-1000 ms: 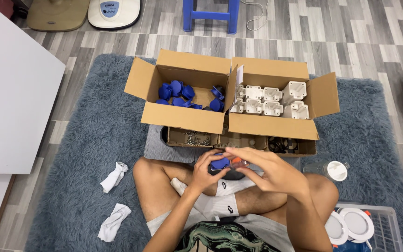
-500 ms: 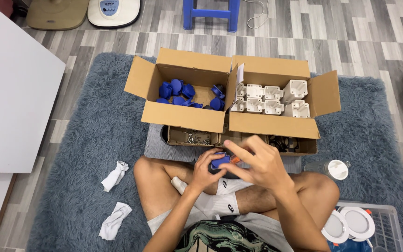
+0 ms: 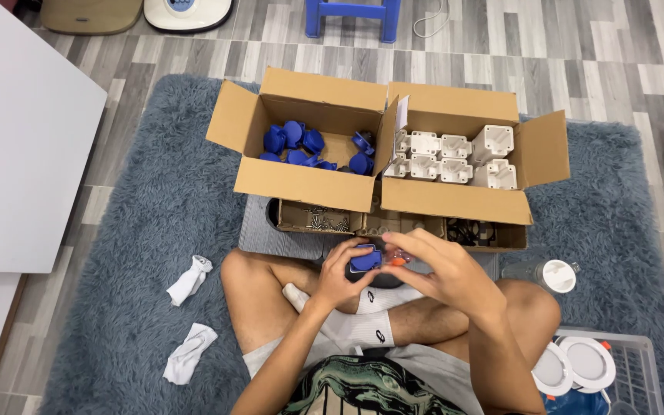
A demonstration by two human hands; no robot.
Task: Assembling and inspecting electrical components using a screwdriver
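The left hand point(image 3: 341, 277) grips a blue part point(image 3: 365, 261), fingers curled shut around it, just in front of the tray point(image 3: 293, 230) and above the crossed legs. The right hand point(image 3: 443, 273) meets it from the other side, fingers pinched on an orange-tipped tool point(image 3: 398, 260) touching the part. Behind the tray sit two open boxes: the left box point(image 3: 301, 180) holds more blue parts, the right box point(image 3: 455, 201) white housings. Two white rags point(image 3: 190, 278) lie on the rug point(image 3: 132, 230), left of the tray.
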